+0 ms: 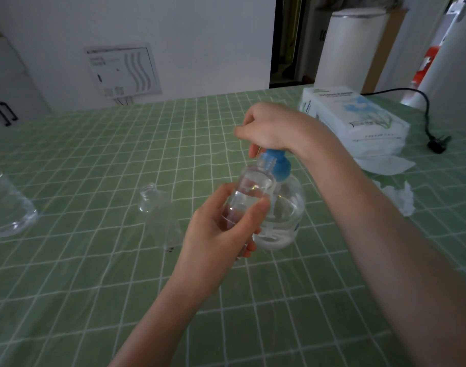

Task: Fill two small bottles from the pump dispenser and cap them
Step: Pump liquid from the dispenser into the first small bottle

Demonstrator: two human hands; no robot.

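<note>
At the middle of the green checked tablecloth (94,260), my left hand (221,234) grips a small clear bottle (249,192), fingers and thumb wrapped round its lower body, tilting it so the open threaded neck sits right beside the blue pump head (278,162) of the dispenser. I see some clear liquid inside the small bottle, though how full it is I cannot tell. My right hand (271,125) is closed down over the top of the pump, fingers curled around it and hiding the nozzle. Below the pump, the round clear pump dispenser (284,215) stands on the cloth just behind and to the right of the held bottle, touching it or nearly so.

Left of my hands, a second small clear bottle (149,198) stands upright on the cloth, uncapped, well apart from the dispenser. At the far left edge lies a larger clear plastic bottle (6,205), partly cut off by the frame. To the far right sits a white pack of tissue paper (359,117), with a loose tissue (388,164) and a crumpled one (401,200) nearer. A black power cord (427,120) trails across the cloth beyond the pack, ending in a plug.
</note>
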